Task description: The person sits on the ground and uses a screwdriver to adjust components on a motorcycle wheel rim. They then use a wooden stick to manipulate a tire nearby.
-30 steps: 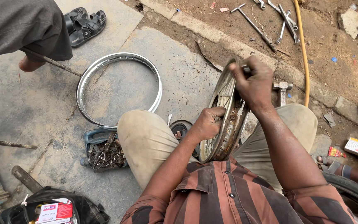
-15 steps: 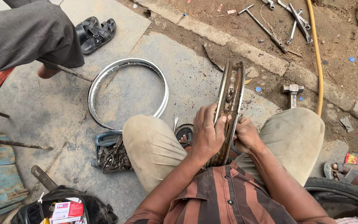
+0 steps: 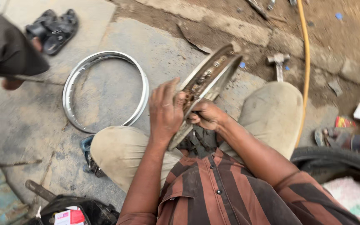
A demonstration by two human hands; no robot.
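Rusty wheel rim [image 3: 207,79] stands on its edge between the person's two knees, leaning a bit to the right at the top; it is old and brown inside, with a row of small holes. Left hand [image 3: 165,110] is pressed flat on the left side of the rim, and its fingers [image 3: 172,89] lie close together, curled over the edge so they grip the metal. Right hand [image 3: 207,116] is low on the other side of the rim; its fingers are bent and closed on the edge, touching the inside part. Both arms come up from a brown striped shirt [image 3: 217,191] with buttons; the legs wear tan trousers [image 3: 117,152].

On the grey ground to the left lies a shiny silver rim [image 3: 69,83], flat and round, well apart from the hands; black sandals [image 3: 53,29] sit near the top left corner. Another person's dark sleeve [image 3: 5,46] shows at the far left, with a thin rod below it. A hammer [image 3: 278,62] lies in the dirt past the right knee; a yellow hose [image 3: 306,62] runs down beside it. A black tyre [image 3: 338,160] curves at the right side; a foot in a sandal [image 3: 334,137] rests just above it.
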